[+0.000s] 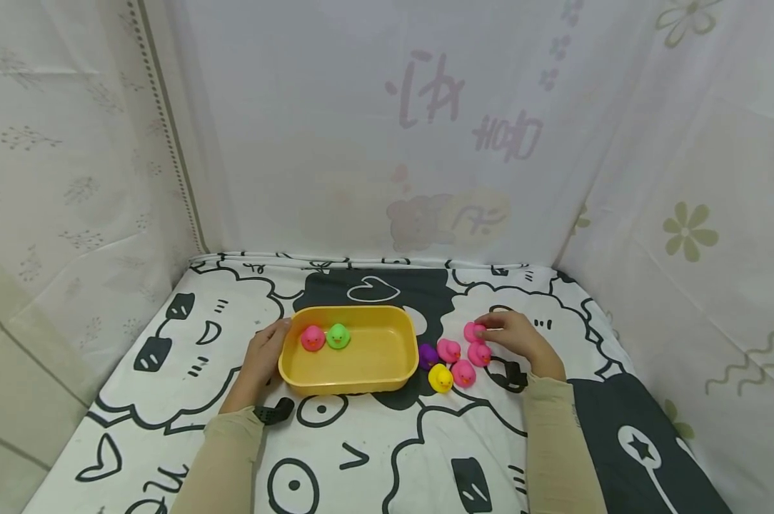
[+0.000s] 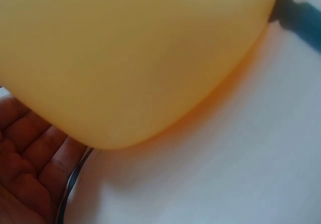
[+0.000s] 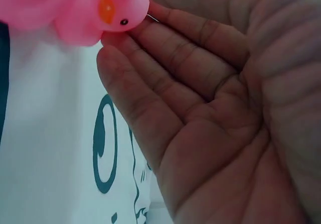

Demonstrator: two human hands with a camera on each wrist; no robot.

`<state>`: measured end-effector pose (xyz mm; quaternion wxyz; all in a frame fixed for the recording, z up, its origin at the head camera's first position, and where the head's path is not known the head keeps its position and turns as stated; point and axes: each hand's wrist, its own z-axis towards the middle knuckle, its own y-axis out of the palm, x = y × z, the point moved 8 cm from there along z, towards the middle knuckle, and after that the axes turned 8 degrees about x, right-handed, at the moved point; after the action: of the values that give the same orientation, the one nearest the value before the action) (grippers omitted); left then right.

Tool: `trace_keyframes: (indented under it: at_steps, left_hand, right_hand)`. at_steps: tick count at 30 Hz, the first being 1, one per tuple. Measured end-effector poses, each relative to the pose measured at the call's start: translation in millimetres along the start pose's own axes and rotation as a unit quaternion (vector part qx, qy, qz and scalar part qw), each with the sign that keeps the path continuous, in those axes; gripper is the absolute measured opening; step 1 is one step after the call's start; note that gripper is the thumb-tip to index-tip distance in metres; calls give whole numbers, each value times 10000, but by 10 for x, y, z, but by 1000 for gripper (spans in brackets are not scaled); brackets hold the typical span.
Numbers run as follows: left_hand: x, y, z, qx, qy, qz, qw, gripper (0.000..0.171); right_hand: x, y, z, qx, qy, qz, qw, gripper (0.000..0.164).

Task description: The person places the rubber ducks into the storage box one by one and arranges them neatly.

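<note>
My left hand (image 1: pixel 266 355) rests along the outer left wall of a yellow plastic tray (image 1: pixel 374 385), its fingers (image 2: pixel 52 148) partly hidden behind the tray in the left wrist view. Inside the tray, on the left, sit a pink rubber duck (image 1: pixel 313 338) and a green rubber duck (image 1: pixel 338 336). To the right of the tray, my right hand (image 1: pixel 515 335) pinches another pink rubber duck (image 1: pixel 473 332) at the far end of a small group. Its orange beak and black eyes show beside my fingertips (image 3: pixel 111 58) in the right wrist view.
Grouped at the tray's right side are a purple duck (image 1: pixel 428 356), a yellow duck (image 1: pixel 440 378) and several pink ducks (image 1: pixel 464 373). A black-and-white cartoon-print cloth (image 1: pixel 355 450) covers the table. Pale curtains (image 1: pixel 310 143) hang behind and on both sides.
</note>
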<state>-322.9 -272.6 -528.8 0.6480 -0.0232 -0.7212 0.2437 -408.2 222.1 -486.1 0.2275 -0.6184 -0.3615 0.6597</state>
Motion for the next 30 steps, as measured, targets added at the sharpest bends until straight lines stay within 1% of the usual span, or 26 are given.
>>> trace_keyframes:
  at_steps: [6, 13, 20, 27, 30]
  left_hand:
    - [-4, -3, -11, 7, -11, -43, 10000, 84]
    - [-16, 5, -10, -3, -164, -75, 9998, 86]
    - [-6, 9, -14, 6, -157, -48, 9999, 82]
    - [1, 16, -34, -72, -280, -145, 9995, 79]
    - [-1, 14, -34, -68, -266, -153, 9995, 79]
  right_hand:
    - [17, -17, -5, 21, 11, -18, 10000, 39]
    - [45, 7, 13, 21, 47, 136, 9999, 40]
    - [75, 7, 10, 112, 47, 140, 9998, 39]
    - [94, 18, 22, 164, 108, 131, 9997, 38]
    - [99, 18, 28, 175, 69, 144, 9997, 38]
